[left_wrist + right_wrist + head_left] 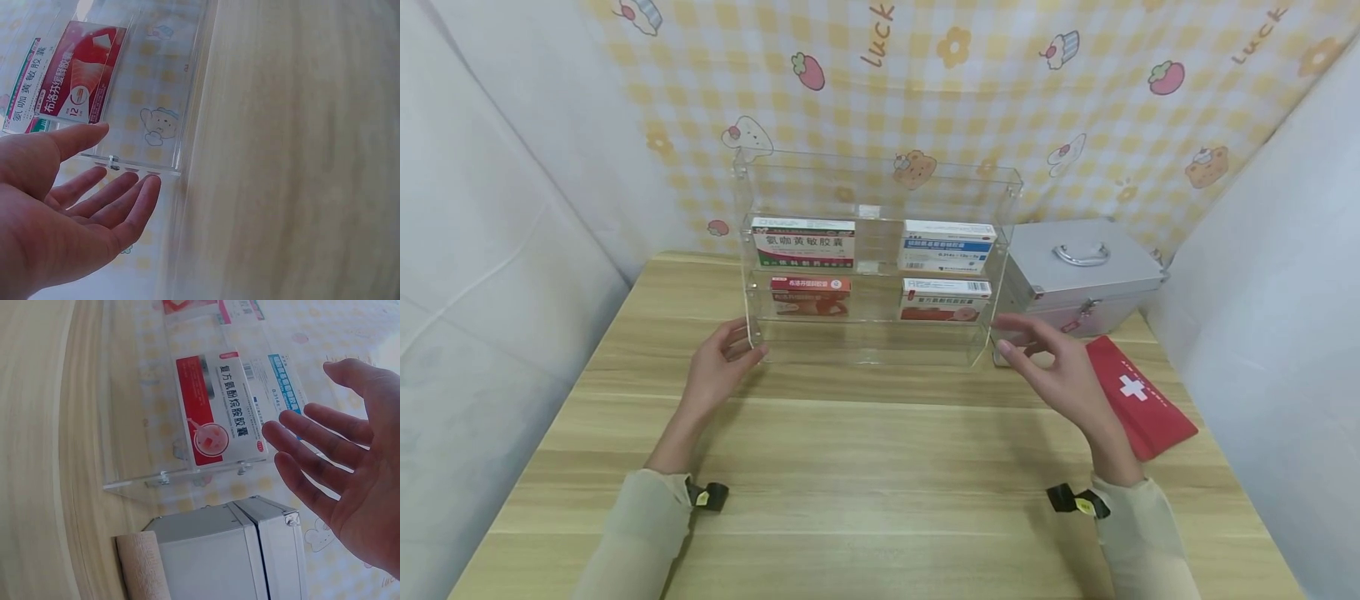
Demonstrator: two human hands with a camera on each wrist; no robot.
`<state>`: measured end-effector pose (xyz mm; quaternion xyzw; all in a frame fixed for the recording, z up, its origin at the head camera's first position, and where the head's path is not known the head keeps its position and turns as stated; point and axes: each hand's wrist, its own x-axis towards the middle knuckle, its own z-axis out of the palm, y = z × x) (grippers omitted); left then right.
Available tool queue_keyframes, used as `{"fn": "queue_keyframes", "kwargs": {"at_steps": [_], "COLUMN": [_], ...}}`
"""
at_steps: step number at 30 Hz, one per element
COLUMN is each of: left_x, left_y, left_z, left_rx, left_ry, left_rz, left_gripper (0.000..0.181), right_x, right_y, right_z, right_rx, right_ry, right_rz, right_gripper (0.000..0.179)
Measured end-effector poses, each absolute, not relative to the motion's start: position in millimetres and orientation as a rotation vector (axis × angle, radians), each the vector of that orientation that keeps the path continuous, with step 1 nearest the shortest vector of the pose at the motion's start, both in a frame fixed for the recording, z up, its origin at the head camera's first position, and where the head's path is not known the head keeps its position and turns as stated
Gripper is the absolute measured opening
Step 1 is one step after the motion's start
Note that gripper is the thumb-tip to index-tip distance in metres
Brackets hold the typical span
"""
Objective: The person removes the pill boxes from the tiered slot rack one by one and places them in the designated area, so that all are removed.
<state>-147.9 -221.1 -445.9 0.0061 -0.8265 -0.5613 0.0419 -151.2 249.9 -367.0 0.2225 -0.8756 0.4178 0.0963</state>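
A clear acrylic rack (869,354) with tiered shelves stands upright on the table and bears several medicine boxes. On its upper row are a white-and-green box (803,244) and a white-and-blue box (946,247). Below them sit a red box (810,297) and a white-and-red box (945,302). My left hand (718,371) is at the rack's lower left corner, thumb toward the front and fingers loosely extended by the side panel. Off the lower right side, my right hand (1063,375) has its fingers spread and relaxed, with nothing held.
Right of the rack is a silver metal case (1082,258) with a handle. A red first-aid pouch (1142,400) with a white cross lies before it. The right wrist view shows a tan roll (142,565) beside the case. A yellow checked curtain (955,100) hangs behind.
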Motion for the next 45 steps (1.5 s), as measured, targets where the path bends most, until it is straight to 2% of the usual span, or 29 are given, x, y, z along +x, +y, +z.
{"fn": "queue_keyframes", "kwargs": {"at_steps": [10, 19, 28, 35, 45], "left_x": [-149, -143, -149, -147, -146], "left_y": [-221, -217, -226, -225, -225], "left_z": [-449, -428, -452, -456, -455], "left_rx": [0.05, 0.096, 0.083, 0.106, 0.094], "left_ry": [-2.476, -2.431, -2.468, -2.454, -2.429], "left_rz": [-1.815, -1.929, -1.866, -1.882, -1.91], "left_gripper": [0.06, 0.059, 0.063, 0.06, 0.059], "right_x": [-160, -166, -183, -167, -185], "right_y": [247, 237, 244, 227, 234], "right_z": [-366, -355, -369, -340, -350], "right_rx": [0.693, 0.7, 0.682, 0.699, 0.706], "right_ry": [-2.567, -2.578, -2.59, -2.587, -2.57], "right_rz": [1.223, 1.206, 1.283, 1.279, 1.285], "right_gripper": [0.041, 0.037, 0.036, 0.033, 0.033]}}
